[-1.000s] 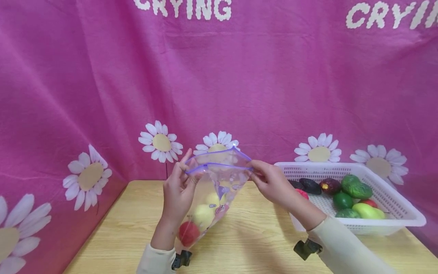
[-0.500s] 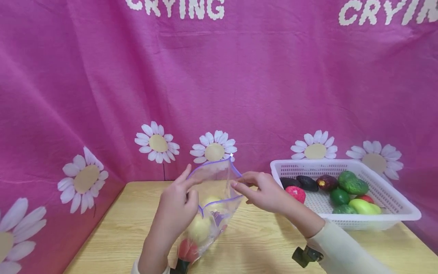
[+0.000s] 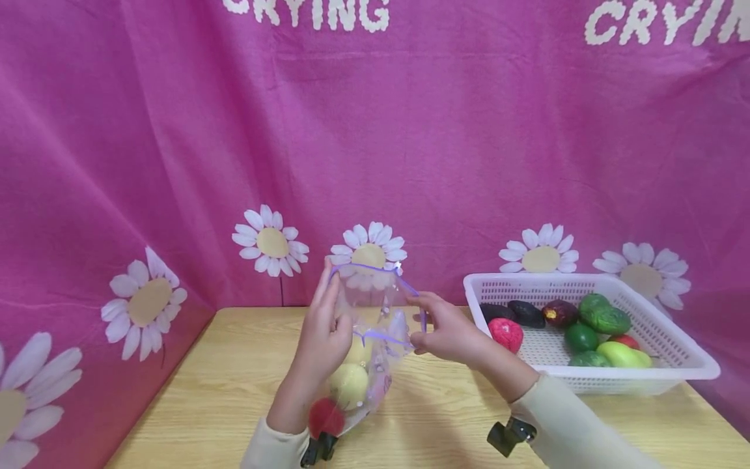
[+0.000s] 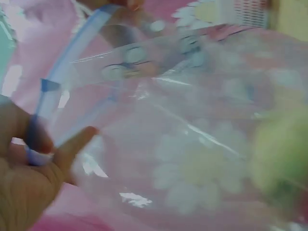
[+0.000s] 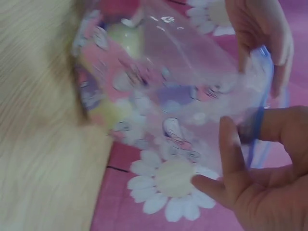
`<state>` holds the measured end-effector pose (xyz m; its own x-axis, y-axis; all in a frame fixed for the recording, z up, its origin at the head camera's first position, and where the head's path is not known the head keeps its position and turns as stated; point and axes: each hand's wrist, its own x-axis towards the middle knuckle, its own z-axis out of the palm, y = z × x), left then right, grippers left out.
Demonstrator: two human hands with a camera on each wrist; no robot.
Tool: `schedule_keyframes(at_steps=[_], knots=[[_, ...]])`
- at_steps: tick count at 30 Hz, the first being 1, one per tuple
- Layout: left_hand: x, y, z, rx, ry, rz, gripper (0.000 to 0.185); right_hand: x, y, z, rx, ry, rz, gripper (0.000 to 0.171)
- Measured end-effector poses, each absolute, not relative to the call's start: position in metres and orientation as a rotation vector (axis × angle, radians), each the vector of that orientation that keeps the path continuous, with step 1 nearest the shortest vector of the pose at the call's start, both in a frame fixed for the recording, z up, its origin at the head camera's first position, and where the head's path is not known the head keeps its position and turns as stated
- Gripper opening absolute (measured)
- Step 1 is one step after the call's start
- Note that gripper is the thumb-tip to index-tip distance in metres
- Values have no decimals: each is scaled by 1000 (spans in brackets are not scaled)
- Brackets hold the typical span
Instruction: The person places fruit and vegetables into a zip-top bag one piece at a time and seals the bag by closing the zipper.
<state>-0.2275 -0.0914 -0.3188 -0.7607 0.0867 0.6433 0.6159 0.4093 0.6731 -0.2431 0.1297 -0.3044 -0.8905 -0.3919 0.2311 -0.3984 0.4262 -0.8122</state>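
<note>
A clear zip bag (image 3: 379, 381) with a purple zip edge and printed cartoon figures hangs tilted over the table, its mouth spread wide. Inside, low down, lie a red fruit (image 3: 326, 418) and pale yellow round fruits (image 3: 349, 385). My left hand (image 3: 323, 335) pinches the left side of the rim; in the left wrist view thumb and finger are at the blue-looking zip strip (image 4: 62, 72). My right hand (image 3: 450, 331) holds the opposite side, with the zip edge between thumb and fingers in the right wrist view. Both wrist views are blurred.
On the right of the wooden table (image 3: 234, 384) stands a white perforated basket (image 3: 674, 372). It holds dark and green avocado-like fruits (image 3: 582, 337), a pink-red fruit (image 3: 506, 334) and a yellow-green pear (image 3: 624, 354). A pink flowered cloth (image 3: 445, 163) hangs behind.
The bag's mouth has been pulled from a narrow gap to a wide opening, its near edge now lower. Both hands have shifted their hold along the rim.
</note>
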Motion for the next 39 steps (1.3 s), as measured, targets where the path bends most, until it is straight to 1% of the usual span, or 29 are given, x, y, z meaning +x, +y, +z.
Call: schedule_keyframes(at_steps=[4, 8, 10, 15, 19, 21, 24, 26, 29, 32, 35, 37, 39], knots=[[-243, -93, -333, -723, -2003, -1376, 73, -254, 127, -315, 772, -2559, 1279, 70], [-251, -97, -340, -866, -1889, -1415, 80, -262, 127, -320, 770, -2402, 1204, 69], [-252, -99, -341, -894, -1892, -1442, 81, -264, 126, -322, 762, -2366, 1188, 68], [-249, -106, -334, -780, -2067, -1443, 76, -267, 126, -321, 755, -2447, 1113, 65], [-240, -109, -325, -665, -2138, -1412, 68, -264, 129, -315, 752, -2530, 1259, 63], [-235, -108, -321, -620, -2120, -1409, 62, -262, 133, -309, 747, -2539, 1374, 56], [-230, -106, -316, -591, -2080, -1450, 55, -263, 143, -300, 766, -2529, 1494, 40], [-228, -104, -315, -590, -2073, -1508, 53, -265, 153, -294, 787, -2508, 1574, 28], [-226, -102, -315, -608, -2118, -1573, 54, -270, 176, -286, 768, -2488, 1597, 19], [-224, -102, -315, -642, -2197, -1615, 56, -276, 203, -285, 658, -2496, 1415, 15], [-221, -106, -313, -719, -2294, -1603, 54, -284, 229, -294, 534, -2578, 1109, 13], [-219, -110, -312, -798, -2370, -1536, 56, -291, 244, -305, 486, -2695, 886, 17], [-218, -114, -311, -863, -2426, -1434, 58, -298, 257, -318, 482, -2833, 737, 26]])
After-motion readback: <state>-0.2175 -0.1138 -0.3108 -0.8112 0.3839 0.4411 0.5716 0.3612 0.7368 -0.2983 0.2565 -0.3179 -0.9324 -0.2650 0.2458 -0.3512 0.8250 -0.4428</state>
